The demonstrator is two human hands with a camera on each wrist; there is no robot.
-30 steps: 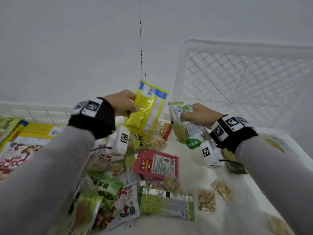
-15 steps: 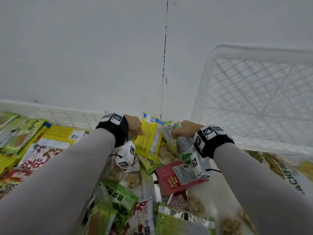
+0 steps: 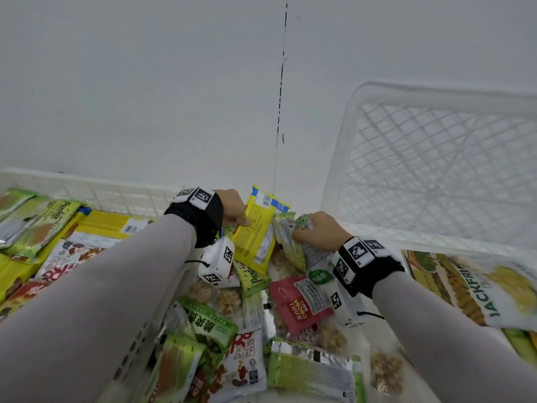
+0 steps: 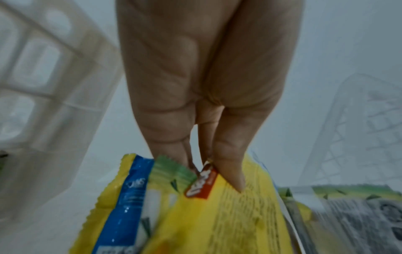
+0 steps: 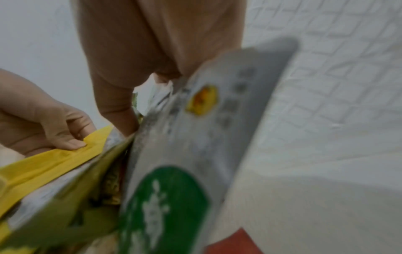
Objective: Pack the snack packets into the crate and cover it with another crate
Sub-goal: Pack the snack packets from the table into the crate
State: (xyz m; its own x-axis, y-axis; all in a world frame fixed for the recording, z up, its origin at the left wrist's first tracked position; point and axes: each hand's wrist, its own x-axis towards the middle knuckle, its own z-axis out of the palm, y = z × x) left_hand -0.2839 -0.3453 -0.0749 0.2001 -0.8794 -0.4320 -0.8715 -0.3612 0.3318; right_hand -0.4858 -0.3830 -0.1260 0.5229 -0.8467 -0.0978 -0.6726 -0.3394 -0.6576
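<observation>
My left hand [image 3: 232,209] pinches a yellow packet [image 3: 257,231] with a blue top edge, held upright above the loose pile; thumb and fingers clamp it in the left wrist view [image 4: 217,214]. Just to its right, my right hand [image 3: 315,229] grips green and white packets [image 3: 292,245], seen blurred in the right wrist view [image 5: 174,171]. The white crate [image 3: 96,190] at the left holds flat rows of yellow and green packets. A second white crate [image 3: 436,170] leans upright at the right.
Loose packets lie between my arms: a red cocoa ball packet [image 3: 300,303], green packets [image 3: 209,321], clear bags of puffed snacks [image 3: 386,370]. A large jackfruit bag [image 3: 494,295] lies at the right. A white wall rises behind.
Both hands have come down from chest height and closer together, still holding their packets. The view has shifted, bringing the left crate's contents and the jackfruit bag into sight.
</observation>
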